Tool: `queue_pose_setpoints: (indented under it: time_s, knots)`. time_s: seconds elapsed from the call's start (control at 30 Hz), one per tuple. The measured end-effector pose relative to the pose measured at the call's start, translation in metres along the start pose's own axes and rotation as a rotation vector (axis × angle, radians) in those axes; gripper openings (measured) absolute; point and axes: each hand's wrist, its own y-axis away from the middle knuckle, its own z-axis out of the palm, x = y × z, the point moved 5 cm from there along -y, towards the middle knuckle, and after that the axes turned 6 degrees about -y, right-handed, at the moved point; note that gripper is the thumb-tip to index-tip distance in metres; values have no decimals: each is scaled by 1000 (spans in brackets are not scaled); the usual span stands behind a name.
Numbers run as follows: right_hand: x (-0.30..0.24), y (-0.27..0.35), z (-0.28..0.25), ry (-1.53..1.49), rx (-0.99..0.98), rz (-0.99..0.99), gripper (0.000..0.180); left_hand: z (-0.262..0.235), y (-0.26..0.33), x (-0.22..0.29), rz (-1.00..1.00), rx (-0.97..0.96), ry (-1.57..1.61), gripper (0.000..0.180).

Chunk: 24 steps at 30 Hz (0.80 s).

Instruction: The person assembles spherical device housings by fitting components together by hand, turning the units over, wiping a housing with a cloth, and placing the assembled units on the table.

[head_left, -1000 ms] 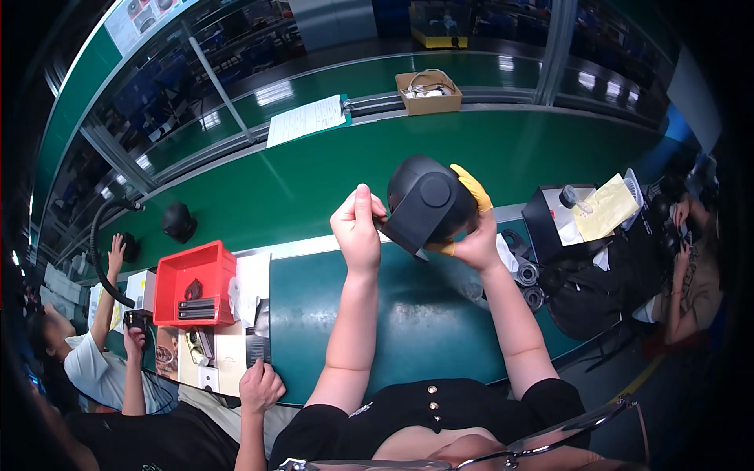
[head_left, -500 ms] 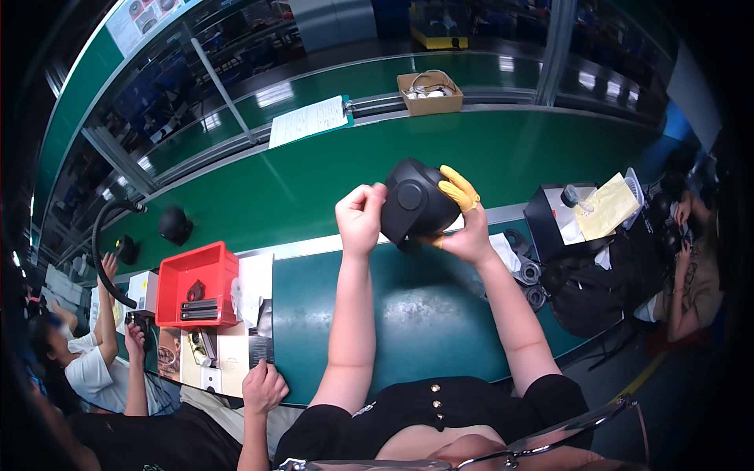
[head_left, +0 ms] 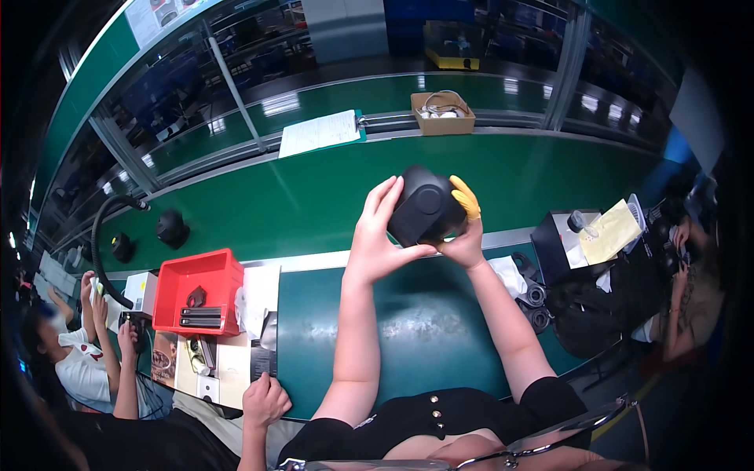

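A black rounded housing (head_left: 426,206) with a raised round disc on its side is held up above the far part of the green work mat (head_left: 393,330). My left hand (head_left: 378,239) cups its left side, fingers along the edge and thumb stretched underneath. From the right, my right hand (head_left: 466,228) grips it, with yellow finger covers (head_left: 466,198) on some fingers. The covered fingers lie partly behind the housing, so their tips are hidden.
To the left stand a red bin (head_left: 198,290) with black parts and another black rounded housing (head_left: 172,228). A co-worker's hand (head_left: 265,400) rests near the mat's left edge. Dark ring-shaped parts (head_left: 534,294) and a black box (head_left: 554,247) lie right. Behind are a clipboard (head_left: 322,133) and a cardboard box (head_left: 444,123).
My left hand has opened from a closed pinch and now cups the housing, thumb below. The housing sits slightly lower and further right in view. The co-workers' hands at the far left have shifted.
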Motion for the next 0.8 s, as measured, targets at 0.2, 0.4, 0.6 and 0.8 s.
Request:
queue_pose_setpoints:
  time_s: [0.2, 0.4, 0.6, 0.8]
  knots:
    - [-30, -4, -13, 70, 5, -154, 94, 3, -1, 24, 101, 13, 27, 96]
    - [-52, -12, -18, 168, -21, -242, 89, 9, 2, 18, 2, 8, 365, 81]
    - [-60, -16, -18, 169, -32, -314, 82, 13, 0, 21, -30, 22, 580, 78]
    - [-57, -11, -20, 92, -10, -250, 78, 17, 0, 20, -63, 40, 622, 77]
